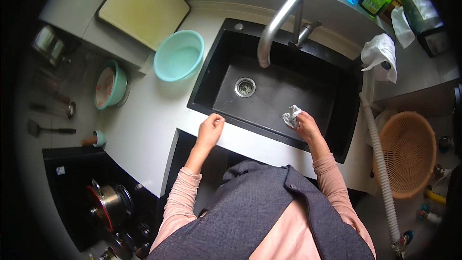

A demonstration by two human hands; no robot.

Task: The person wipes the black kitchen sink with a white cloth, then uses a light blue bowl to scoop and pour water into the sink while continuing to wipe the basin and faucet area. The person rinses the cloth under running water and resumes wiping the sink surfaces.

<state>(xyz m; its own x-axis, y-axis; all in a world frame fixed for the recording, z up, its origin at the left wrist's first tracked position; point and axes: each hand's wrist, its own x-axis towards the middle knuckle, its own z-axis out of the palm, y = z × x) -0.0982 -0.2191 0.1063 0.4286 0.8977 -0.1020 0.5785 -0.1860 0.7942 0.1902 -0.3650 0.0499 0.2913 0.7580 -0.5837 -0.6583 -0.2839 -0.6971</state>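
Over the near right part of a black sink (285,83), my right hand (308,126) grips a crumpled white piece of paper or tissue (291,116) in its fingertips. My left hand (211,130) is curled closed at the sink's front left edge, above the white countertop (148,130), and nothing shows in it. Small pale and green scraps lie in the drain strainer (245,87). A brushed metal faucet (267,39) arches over the basin from the back.
A mint-green basin (179,56) stands left of the sink, near a leaning cutting board (144,7). A lidded steel pot (108,202) sits on the black stove. To the right are a paper roll (379,56), a ribbed hose (379,159) and an orange plastic basket (406,155).
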